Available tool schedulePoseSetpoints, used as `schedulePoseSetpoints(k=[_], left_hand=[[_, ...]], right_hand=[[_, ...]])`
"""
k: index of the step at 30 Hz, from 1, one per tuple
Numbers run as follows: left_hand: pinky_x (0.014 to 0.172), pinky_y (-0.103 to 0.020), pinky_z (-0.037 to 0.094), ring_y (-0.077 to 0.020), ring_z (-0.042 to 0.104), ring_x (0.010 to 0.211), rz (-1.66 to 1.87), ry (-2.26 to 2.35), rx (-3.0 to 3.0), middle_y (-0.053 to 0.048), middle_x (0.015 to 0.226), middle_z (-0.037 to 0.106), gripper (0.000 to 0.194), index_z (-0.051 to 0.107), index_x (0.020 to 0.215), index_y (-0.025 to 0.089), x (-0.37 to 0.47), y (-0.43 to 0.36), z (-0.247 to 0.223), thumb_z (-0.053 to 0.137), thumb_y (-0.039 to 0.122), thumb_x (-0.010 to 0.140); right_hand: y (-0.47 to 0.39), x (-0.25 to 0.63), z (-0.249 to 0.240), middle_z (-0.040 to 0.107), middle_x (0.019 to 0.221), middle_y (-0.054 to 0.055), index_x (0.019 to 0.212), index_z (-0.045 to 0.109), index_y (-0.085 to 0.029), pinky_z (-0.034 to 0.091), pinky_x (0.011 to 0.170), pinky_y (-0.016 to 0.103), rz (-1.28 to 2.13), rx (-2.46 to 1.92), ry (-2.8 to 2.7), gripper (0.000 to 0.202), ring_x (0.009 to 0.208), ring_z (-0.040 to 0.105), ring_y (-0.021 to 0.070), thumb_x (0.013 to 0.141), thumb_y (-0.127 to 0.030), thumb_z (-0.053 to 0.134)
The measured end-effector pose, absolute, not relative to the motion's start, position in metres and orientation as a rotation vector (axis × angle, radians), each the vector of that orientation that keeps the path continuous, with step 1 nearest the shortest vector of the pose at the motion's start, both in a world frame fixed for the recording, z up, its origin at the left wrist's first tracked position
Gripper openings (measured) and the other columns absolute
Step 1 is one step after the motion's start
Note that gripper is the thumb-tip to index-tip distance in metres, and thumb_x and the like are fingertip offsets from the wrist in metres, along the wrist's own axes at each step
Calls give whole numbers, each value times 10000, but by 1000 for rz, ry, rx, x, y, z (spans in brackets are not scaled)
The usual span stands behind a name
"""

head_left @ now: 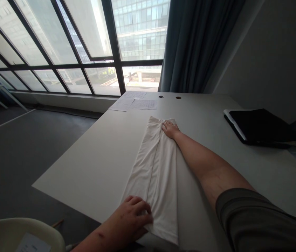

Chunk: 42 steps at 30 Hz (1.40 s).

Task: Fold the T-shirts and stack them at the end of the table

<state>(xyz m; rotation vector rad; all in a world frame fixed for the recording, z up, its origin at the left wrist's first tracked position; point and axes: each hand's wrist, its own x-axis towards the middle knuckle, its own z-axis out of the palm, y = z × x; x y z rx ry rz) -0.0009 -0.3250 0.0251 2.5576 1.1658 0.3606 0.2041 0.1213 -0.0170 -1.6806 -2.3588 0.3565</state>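
Note:
A white piece of clothing [160, 175], folded into a long strip with a lengthwise fold line, lies on the white table [84, 168]. Some wrinkles run along its fabric; what kind of garment it is cannot be made out. At the strip's near left corner, my left hand [136, 217] has its fingers curled over the edge of the cloth. My right hand [170, 128] rests flat on the far end, fingers stretched out, palm against the fabric.
Printed sheets [132, 103] lie at the table's far left corner, near two cable holes [178, 98]. A black laptop-like flat item [263, 124] sits on the right. A pale chair [19, 231] stands at the lower left. Windows and a dark curtain [192, 45] are behind.

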Motion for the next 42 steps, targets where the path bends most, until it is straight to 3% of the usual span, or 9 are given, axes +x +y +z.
schedulePoseSetpoints(k=[3,6,10,12,16,21,27,33,42], left_hand=[[895,-320,421,-164,611,930,370,1110,2676,-4,1028,694,56,630,981,240,6,-321,22,647,191,959],[815,-310,448,-164,609,836,323,1119,2721,-15,943,682,84,584,912,211,13,-321,20,599,147,965],[825,-301,488,-195,633,883,359,1228,2501,-32,990,688,188,574,983,215,16,-321,19,586,105,831],[842,-300,498,-203,645,919,450,1318,2325,-38,1004,691,264,576,1025,221,15,-320,20,548,102,791],[828,-314,503,-208,664,879,564,1475,2032,-48,940,704,230,582,1043,216,16,-313,28,478,145,849],[836,-319,496,-209,674,908,648,1509,1924,-53,966,716,203,576,1054,215,24,-308,35,449,175,900],[865,-327,521,-207,673,934,659,1565,1926,-37,975,706,160,578,1044,215,29,-307,31,552,213,887],[1097,-386,470,-236,586,1253,574,1506,2237,-81,1376,595,715,553,1370,261,-6,-335,24,554,13,699],[999,-409,495,-243,639,1106,542,1686,2332,-72,1173,722,497,711,1096,238,-65,-341,2,479,5,723]], right_hand=[[109,205,-15,274,1689,106,1576,397,-193,165,1241,558,318,-1684,-2364,570,1553,206,293,1045,-399,371],[75,214,-14,314,1664,147,1556,421,-131,173,1258,520,206,-1539,-2282,561,1561,187,278,1034,-323,352],[-17,248,-22,605,1401,134,1424,573,-194,360,1206,519,318,-961,-2332,481,1401,478,253,980,-213,388],[-73,270,-23,631,1366,112,1436,559,-236,421,1177,499,479,-788,-2425,496,1329,556,229,977,-168,385],[-175,301,-7,532,1513,109,1524,480,-258,333,1236,524,621,-663,-2579,639,1453,438,251,899,-126,487],[-252,280,-4,518,1530,145,1588,389,-229,223,1262,584,586,-652,-2640,798,1458,432,309,838,-268,659],[-260,247,-16,642,1386,149,1409,598,-186,376,1191,544,548,-819,-2484,523,1296,584,290,888,-182,546],[-261,266,-6,610,1442,151,1383,641,-201,338,1203,571,547,-671,-2623,443,1352,551,300,952,-243,548],[-269,277,-6,689,1289,154,1296,681,-213,404,1154,528,431,-432,-2665,355,1197,643,263,969,-269,555]])
